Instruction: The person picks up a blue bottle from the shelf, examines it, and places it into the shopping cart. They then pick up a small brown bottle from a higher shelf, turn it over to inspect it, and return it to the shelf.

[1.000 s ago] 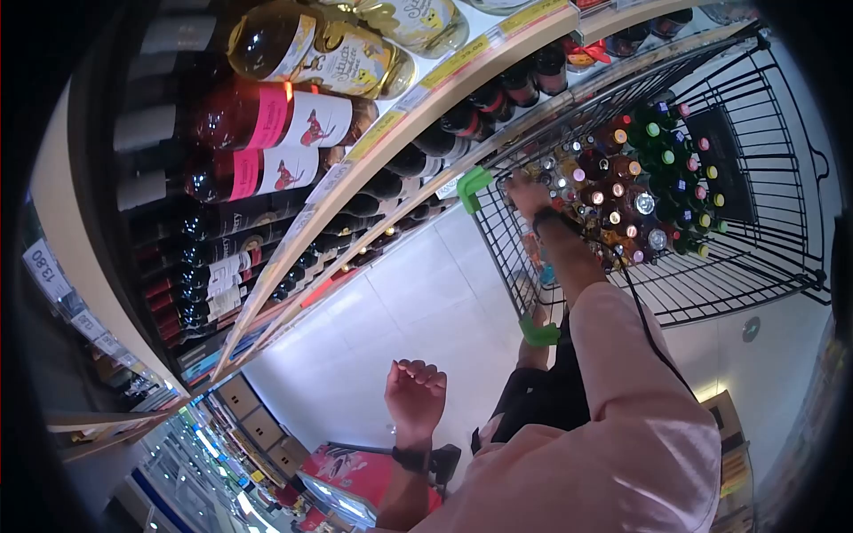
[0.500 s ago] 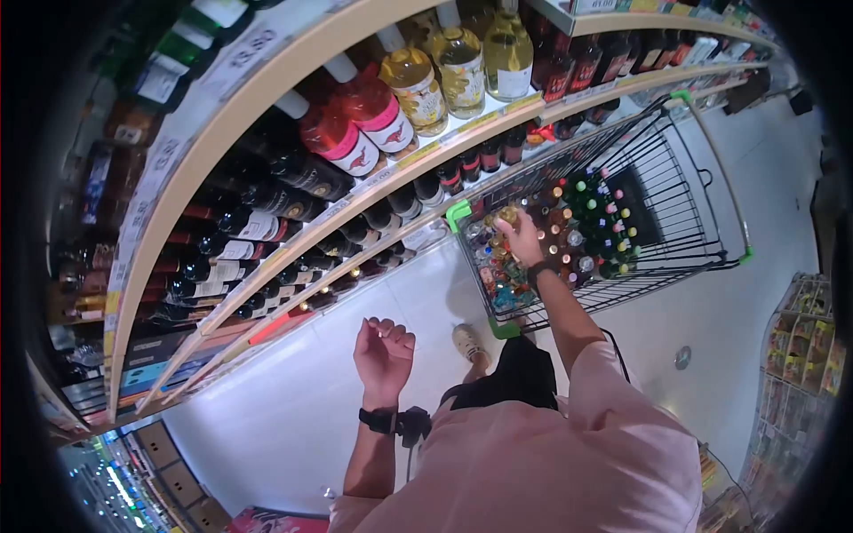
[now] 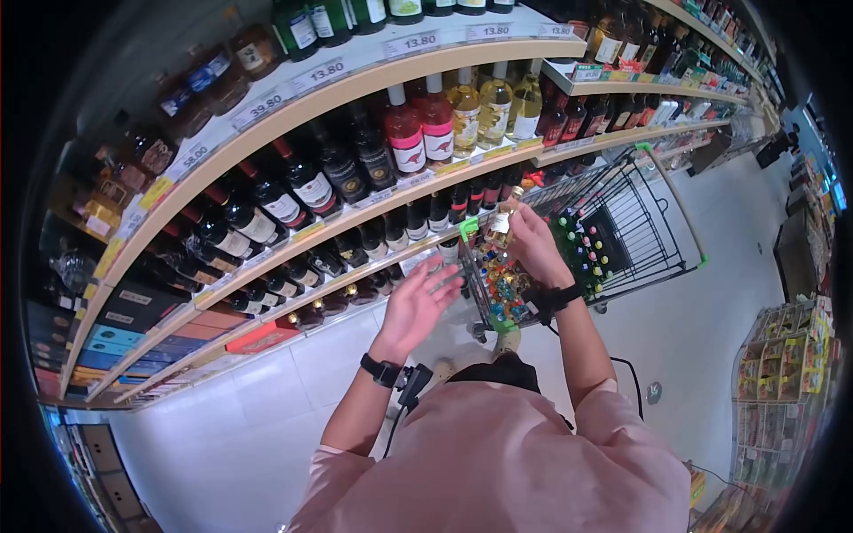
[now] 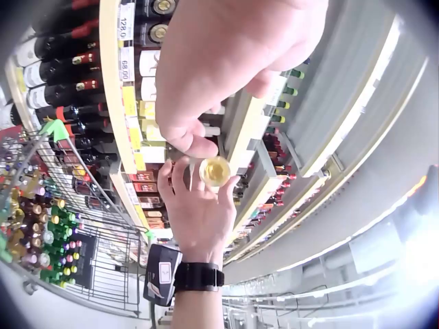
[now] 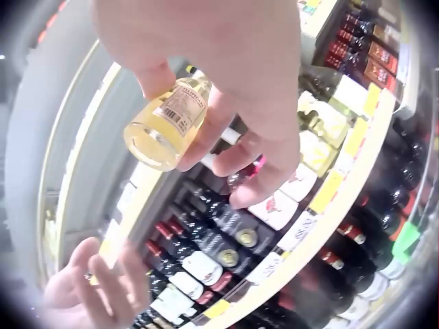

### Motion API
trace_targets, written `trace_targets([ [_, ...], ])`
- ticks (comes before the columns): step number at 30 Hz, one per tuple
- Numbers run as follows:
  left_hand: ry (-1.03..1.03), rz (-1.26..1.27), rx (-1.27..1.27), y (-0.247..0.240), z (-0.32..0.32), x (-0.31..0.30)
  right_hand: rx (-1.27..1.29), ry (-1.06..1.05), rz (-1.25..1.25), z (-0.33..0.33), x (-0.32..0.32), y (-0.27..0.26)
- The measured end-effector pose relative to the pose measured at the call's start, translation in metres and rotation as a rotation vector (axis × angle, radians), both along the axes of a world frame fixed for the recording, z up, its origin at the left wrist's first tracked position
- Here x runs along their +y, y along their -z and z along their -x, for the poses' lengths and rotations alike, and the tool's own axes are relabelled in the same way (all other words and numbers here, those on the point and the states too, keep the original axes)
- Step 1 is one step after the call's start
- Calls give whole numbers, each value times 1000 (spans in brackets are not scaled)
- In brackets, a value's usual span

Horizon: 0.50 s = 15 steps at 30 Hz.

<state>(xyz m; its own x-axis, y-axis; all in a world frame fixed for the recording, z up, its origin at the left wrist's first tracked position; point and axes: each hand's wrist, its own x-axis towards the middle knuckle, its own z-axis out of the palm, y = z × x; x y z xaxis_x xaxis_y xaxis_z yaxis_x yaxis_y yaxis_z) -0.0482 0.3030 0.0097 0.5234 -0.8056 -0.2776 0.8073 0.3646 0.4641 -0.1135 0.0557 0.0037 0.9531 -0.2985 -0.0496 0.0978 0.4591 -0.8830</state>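
A small clear bottle of pale yellow liquid (image 3: 502, 224) is pinched upright in my right hand (image 3: 535, 247), above the near end of the cart. In the right wrist view, thumb and fingers of the right hand (image 5: 233, 89) grip the bottle (image 5: 168, 125), its base towards the camera. My left hand (image 3: 416, 306), palm up with fingers spread, holds nothing, left of the bottle. Seen from the left wrist, the left hand (image 4: 236, 62) is close above the bottle's round base (image 4: 215, 171), held by the right hand (image 4: 199, 212); whether they touch, I cannot tell.
The wire cart (image 3: 653, 258) holds many small bottles, green ones (image 3: 582, 253) among them. Shelves of wine with a long wooden edge (image 3: 373, 209) run along the left and front. A snack rack (image 3: 782, 355) stands at the right.
The right hand has risen out of the cart with the small bottle. My left hand has moved up towards it, its curled fingers now spread. The head view has turned to show more upper shelf.
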Motion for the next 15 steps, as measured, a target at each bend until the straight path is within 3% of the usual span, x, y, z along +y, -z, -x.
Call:
trace_targets([
  [6, 98, 160, 28, -43, 11, -8, -149, -180, 10, -8, 63, -44],
  [8, 24, 155, -4, -40, 10, -6, -169, -263, 40, -14, 68, -47],
  [15, -143, 211, -79, -49, 9, 7, -159, -204, 148, -23, 90, -79],
])
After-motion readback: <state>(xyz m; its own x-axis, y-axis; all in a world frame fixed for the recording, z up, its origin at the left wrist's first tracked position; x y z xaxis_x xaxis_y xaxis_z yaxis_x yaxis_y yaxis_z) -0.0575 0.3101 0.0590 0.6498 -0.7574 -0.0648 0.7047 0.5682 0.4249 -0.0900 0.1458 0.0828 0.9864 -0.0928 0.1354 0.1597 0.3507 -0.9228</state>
